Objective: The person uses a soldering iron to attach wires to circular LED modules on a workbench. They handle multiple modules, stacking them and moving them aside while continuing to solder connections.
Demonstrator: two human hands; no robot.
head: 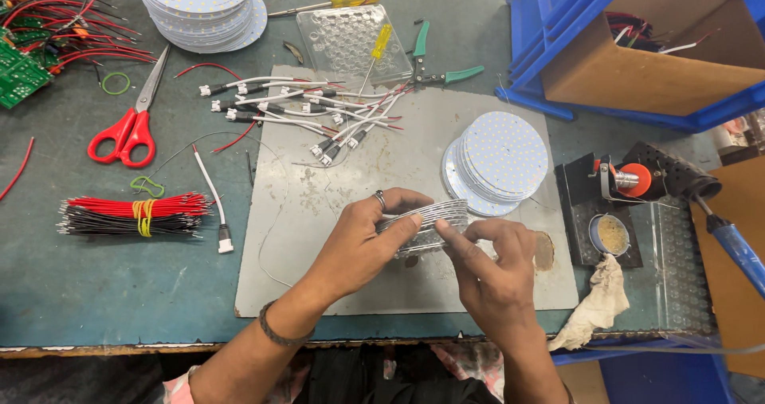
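Note:
My left hand [362,241] and my right hand [490,272] together grip a small stack of thin round white discs [426,222], held on edge above a grey mat [319,213]. A ring sits on a finger of my left hand and a dark band circles that wrist. Just beyond my right hand, another stack of round white boards dotted with small yellow chips [498,161] lies flat on the mat. White connector leads with red and white wires [303,105] are scattered over the far part of the mat.
Red-handled scissors [127,129] and a tied bundle of red and black wires [131,215] lie left. A taller disc stack [199,5], clear tray [347,41], pliers [438,69] sit far. A soldering iron [729,237], its stand [629,181], a rag [598,304] and blue bins [629,45] are right.

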